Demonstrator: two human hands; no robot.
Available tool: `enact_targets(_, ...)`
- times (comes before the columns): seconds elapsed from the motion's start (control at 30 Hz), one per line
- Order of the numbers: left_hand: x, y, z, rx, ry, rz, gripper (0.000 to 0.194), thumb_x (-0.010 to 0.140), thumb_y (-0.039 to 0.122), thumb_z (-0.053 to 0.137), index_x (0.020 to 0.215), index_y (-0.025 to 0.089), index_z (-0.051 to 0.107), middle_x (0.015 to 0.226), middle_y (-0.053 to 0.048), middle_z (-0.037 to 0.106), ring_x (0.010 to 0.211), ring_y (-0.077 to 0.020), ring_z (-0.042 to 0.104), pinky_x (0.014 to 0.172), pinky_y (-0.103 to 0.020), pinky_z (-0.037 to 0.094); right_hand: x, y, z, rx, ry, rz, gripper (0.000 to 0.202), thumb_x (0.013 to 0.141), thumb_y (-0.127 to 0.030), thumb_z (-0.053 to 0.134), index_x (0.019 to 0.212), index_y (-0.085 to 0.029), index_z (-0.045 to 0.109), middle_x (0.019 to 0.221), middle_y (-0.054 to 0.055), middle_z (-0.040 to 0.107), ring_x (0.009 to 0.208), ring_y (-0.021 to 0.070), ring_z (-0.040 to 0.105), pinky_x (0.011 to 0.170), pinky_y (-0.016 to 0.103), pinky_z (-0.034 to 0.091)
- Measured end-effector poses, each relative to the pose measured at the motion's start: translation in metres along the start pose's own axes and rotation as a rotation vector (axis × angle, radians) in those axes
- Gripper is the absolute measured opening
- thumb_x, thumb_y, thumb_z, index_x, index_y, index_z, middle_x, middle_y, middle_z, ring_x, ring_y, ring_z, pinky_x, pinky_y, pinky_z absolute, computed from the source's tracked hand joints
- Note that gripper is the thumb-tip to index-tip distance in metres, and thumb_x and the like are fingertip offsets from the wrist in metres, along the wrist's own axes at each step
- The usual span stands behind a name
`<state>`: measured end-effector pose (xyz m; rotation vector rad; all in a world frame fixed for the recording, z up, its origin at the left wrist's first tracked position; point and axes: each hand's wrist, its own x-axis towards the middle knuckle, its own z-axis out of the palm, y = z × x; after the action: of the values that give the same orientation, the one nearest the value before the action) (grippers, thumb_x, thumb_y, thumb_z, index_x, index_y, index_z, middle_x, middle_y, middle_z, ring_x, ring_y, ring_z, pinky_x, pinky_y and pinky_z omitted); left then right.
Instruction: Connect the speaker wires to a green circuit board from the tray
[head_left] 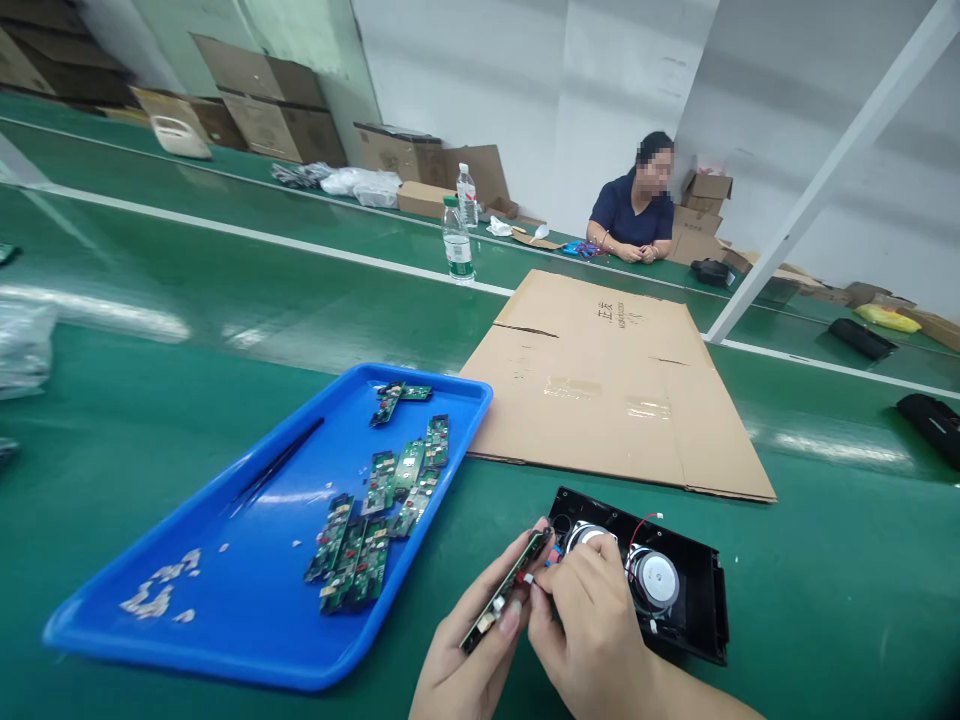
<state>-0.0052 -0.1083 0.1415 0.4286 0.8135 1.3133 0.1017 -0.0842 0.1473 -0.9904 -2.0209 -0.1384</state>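
On the left side of the green desk (150, 420) lies a blue tray (247, 620). It carries a row of small green circuit boards (375, 520), a dark thin tool, probably tweezers (277, 465), and some pale scraps (161, 590) near its front corner.

Just right of the tray, the left hand (469, 660) is closed on one narrow circuit board (506, 590), with the fingers along its long edges, so the board stands tilted on its edge above the desk. I judge this board to be light, stiff and thin, but fragile: the small parts and solder points should not be pressed, so the bare edges are the right place to hold it.

The right hand (589, 620) is pinched together at the upper end of the board, where thin wires and a small connector (536, 578) meet it; what exactly the fingertips grip is too small to tell. The wires look soft and easy to tear.

Behind the hands, a black speaker housing (697, 610) rests on the desk, with round speaker units (654, 578) inside. Further back lies a flat cardboard sheet (607, 385), and another person (636, 215) sits at the far side.
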Motion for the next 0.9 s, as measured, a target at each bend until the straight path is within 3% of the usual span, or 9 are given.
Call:
enact_targets(0.23,-0.002,-0.013,0.004,-0.101,-0.046,0.085,0.045,0.068,0.051,0.070,0.107,0.030,0.068,0.131,-0.005,0.055,0.125,-0.0339,0.042,0.107,-0.041,0.033,-0.001,-0.001,0.002,-0.019,0.030,0.002,0.026,0.090,-0.009,0.032,0.069,-0.017,0.045,0.058,0.001,0.047,0.056,0.0135,0.037,0.059,0.029,0.032)
enact_targets(0.57,-0.004,-0.017,0.003,-0.028,0.017,0.115,0.037,0.072,0.043,0.069,0.107,0.031,0.068,0.130,-0.002,0.056,0.123,-0.0326,0.045,0.106,-0.039,0.036,-0.002,-0.002,0.001,-0.020,0.010,-0.030,0.025,0.088,-0.005,0.033,0.073,-0.013,0.051,0.059,0.003,0.052,0.055,0.0139,0.039,0.059,0.031,0.032)
enact_targets(0.73,0.000,-0.008,-0.006,0.099,0.012,0.111,0.040,0.065,0.050,0.071,0.099,0.030,0.072,0.121,-0.001,0.063,0.122,-0.0326,0.046,0.105,-0.037,0.035,-0.001,0.000,0.001,-0.039,0.018,-0.081,0.026,0.088,-0.004,0.034,0.072,-0.012,0.054,0.058,0.003,0.051,0.056,0.0141,0.039,0.059,0.031,0.032)
enact_targets(0.8,0.002,0.000,-0.011,0.279,0.052,0.094,0.038,0.061,0.050,0.075,0.092,0.028,0.074,0.113,-0.003,0.067,0.121,-0.0305,0.047,0.104,-0.032,0.036,-0.001,0.002,-0.004,-0.080,-0.040,-0.109,0.027,0.088,-0.004,0.034,0.072,-0.012,0.054,0.058,0.003,0.051,0.056,0.0143,0.039,0.061,0.032,0.033)
enact_targets(0.9,0.004,0.013,-0.017,0.419,0.052,0.005,0.041,0.056,0.042,0.081,0.094,0.027,0.073,0.097,-0.005,0.072,0.102,-0.0282,0.060,0.086,-0.029,0.049,0.000,0.012,-0.024,-0.050,-0.211,-0.082,0.027,0.094,-0.015,0.033,0.082,-0.012,0.057,0.068,0.004,0.056,0.061,0.0157,0.045,0.064,0.033,0.038)
